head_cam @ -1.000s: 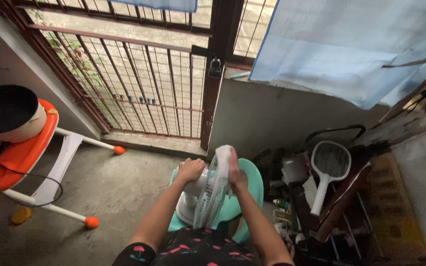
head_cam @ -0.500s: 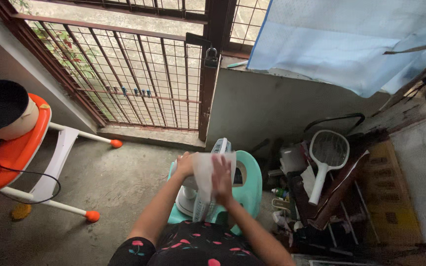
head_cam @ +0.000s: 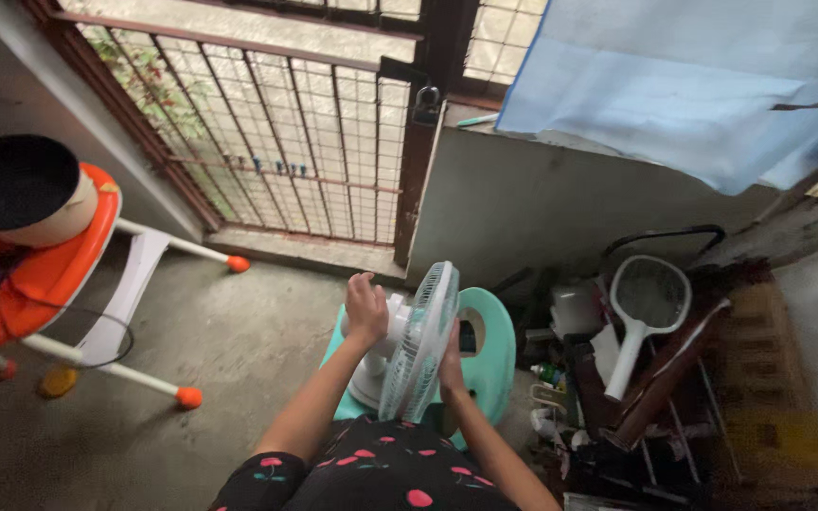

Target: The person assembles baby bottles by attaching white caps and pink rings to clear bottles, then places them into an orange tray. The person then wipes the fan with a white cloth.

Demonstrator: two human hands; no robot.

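A white table fan (head_cam: 418, 343) stands on a teal plastic stool (head_cam: 490, 358), its round grille seen edge-on. My left hand (head_cam: 365, 308) rests on the motor housing behind the grille, fingers curled over it. My right hand (head_cam: 451, 358) presses against the front of the grille, partly hidden by it. Both forearms reach forward from my dark flower-patterned clothing (head_cam: 371, 473).
An orange and white baby high chair (head_cam: 44, 255) holding a dark bowl stands at left. A padlocked metal grille gate (head_cam: 267, 142) closes the far side. At right lie a white racket-shaped swatter (head_cam: 644, 312), bottles and dark clutter. A blue cloth (head_cam: 693, 76) hangs above.
The fan's grille has turned from facing flatter toward me to edge-on. My left hand shifted back onto the motor housing and my right hand stayed on the grille front.
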